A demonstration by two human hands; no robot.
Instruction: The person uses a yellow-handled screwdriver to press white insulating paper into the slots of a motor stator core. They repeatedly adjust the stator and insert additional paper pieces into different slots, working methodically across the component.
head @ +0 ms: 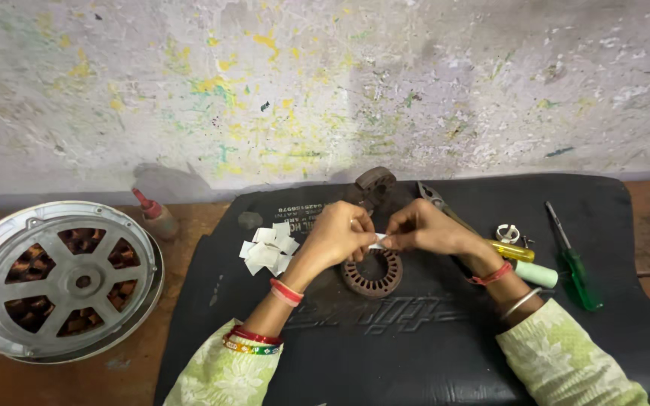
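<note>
My left hand (338, 234) and my right hand (424, 228) meet over a rusty slotted stator ring (374, 277) lying on a black mat (385, 338). Both hands pinch one small white paper slip (379, 240) between their fingertips, just above the ring's far edge. A loose pile of similar white paper slips (268, 250) lies on the mat to the left of my left hand. Bangles and red threads circle both wrists.
A round metal motor housing (58, 280) with copper windings sits on the wooden bench at left. A small red-capped bottle (156, 214) stands behind it. Right of my hands lie pliers (434, 197), a yellow-handled tool (514, 251), a green screwdriver (575, 269) and a small metal ring (507, 233). Another rusty round part (374, 184) leans near the wall.
</note>
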